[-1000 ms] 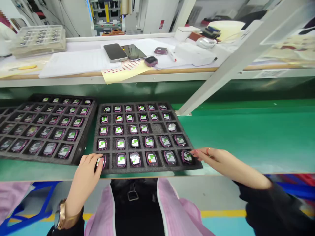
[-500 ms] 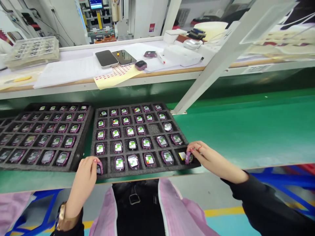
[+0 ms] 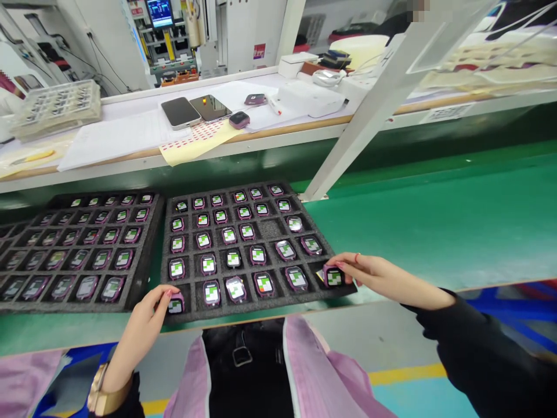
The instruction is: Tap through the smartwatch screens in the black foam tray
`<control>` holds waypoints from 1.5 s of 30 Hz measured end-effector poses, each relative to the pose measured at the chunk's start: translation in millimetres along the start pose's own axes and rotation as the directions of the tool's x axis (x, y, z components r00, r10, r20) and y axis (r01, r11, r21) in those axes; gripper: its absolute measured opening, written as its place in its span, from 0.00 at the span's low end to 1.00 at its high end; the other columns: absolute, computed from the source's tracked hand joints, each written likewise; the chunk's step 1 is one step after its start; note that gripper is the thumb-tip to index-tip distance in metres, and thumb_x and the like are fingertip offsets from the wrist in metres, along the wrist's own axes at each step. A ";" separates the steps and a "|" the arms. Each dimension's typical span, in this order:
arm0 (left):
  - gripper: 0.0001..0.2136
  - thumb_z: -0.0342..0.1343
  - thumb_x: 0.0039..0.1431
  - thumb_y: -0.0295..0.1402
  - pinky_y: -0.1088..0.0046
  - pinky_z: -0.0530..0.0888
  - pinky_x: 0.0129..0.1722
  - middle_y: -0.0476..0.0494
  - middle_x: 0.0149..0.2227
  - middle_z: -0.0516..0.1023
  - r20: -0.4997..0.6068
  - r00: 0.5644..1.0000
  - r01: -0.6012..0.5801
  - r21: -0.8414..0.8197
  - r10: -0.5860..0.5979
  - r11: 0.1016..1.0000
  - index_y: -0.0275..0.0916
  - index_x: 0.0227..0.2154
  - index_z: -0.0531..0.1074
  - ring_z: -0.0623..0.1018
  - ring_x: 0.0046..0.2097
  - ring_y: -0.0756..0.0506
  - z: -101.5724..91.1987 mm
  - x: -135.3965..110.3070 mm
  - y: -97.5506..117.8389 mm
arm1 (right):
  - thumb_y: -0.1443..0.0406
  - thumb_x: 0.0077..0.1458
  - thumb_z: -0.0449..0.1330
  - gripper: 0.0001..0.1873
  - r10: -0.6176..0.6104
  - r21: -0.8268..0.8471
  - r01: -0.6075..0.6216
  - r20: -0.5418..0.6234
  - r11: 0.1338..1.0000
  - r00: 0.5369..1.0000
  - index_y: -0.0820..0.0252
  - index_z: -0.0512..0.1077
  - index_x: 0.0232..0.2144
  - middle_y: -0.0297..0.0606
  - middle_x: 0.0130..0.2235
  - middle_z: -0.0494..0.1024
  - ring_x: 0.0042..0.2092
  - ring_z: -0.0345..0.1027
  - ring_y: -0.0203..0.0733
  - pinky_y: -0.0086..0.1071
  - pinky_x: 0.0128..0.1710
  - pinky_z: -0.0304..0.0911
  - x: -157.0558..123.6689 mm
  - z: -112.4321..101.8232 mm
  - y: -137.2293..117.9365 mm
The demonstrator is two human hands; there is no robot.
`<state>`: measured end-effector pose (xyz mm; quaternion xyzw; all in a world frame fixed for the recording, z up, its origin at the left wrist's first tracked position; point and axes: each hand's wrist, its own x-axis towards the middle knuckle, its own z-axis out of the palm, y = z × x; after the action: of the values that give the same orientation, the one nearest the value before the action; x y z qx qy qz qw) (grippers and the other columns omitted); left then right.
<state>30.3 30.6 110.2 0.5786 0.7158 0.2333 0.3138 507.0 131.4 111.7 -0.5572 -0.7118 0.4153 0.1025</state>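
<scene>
A dark grey foam tray point(image 3: 248, 307) lies on the green bench, its compartments filled with purple-cased smartwatches point(image 3: 263, 284) showing white and green screens. At its front left corner, my left hand point(image 3: 148, 319) pinches the edge of a purple smartwatch point(image 3: 176, 305), whose screen faces up. Over at the front right corner compartment, my right hand point(image 3: 369, 271) has its thumb and fingers on another purple smartwatch point(image 3: 335, 277). That watch is slightly tilted with its lit screen visible. A bit of yellow and white shows beside it. Fingertip contact is partly hidden on both.
A second foam tray of watches point(image 3: 140, 278) sits close on the left. Behind, a raised shelf point(image 3: 296, 129) carries two phones, papers, two more watches and a white box. A slanted white post point(image 3: 348, 148) stands at the tray's back right.
The watch at my right hand has turned from edge-on to screen up. The left-hand watch now shows more of its face. The camera view has shifted slightly.
</scene>
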 end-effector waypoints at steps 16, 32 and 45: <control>0.13 0.48 0.66 0.40 0.66 0.73 0.43 0.42 0.42 0.78 -0.291 0.933 -0.217 0.011 0.210 0.976 0.42 0.39 0.76 0.76 0.46 0.42 22.1 2.2 27.0 | 0.36 0.56 0.52 0.37 -0.015 0.048 0.017 -0.041 0.999 0.999 0.62 0.79 0.42 0.37 0.23 0.70 0.24 0.63 0.44 0.33 0.22 0.56 10.3 -2.0 -4.2; 0.29 0.56 0.64 0.35 0.58 0.62 0.67 0.46 0.66 0.63 0.007 0.853 -0.515 -0.144 0.521 0.845 0.55 0.66 0.55 0.64 0.66 0.42 82.6 6.7 96.6 | 0.48 0.57 0.61 0.21 -0.284 0.574 0.290 -0.102 0.766 0.953 0.60 0.70 0.40 0.38 0.33 0.77 0.35 0.71 0.45 0.35 0.34 0.67 58.6 95.6 -132.3; 0.24 0.62 0.58 0.38 0.59 0.68 0.62 0.43 0.61 0.69 -0.187 0.965 -0.251 -0.468 0.182 0.848 0.49 0.58 0.68 0.69 0.62 0.39 76.6 -0.9 81.7 | 0.40 0.55 0.64 0.29 -0.357 0.785 0.108 0.150 0.610 0.922 0.61 0.72 0.36 0.35 0.33 0.73 0.30 0.66 0.37 0.31 0.30 0.66 55.3 121.2 -148.6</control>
<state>141.1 45.6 114.1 0.5405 0.5836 0.4788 0.3716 308.3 117.1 122.1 -0.2952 -0.5434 0.7362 0.2750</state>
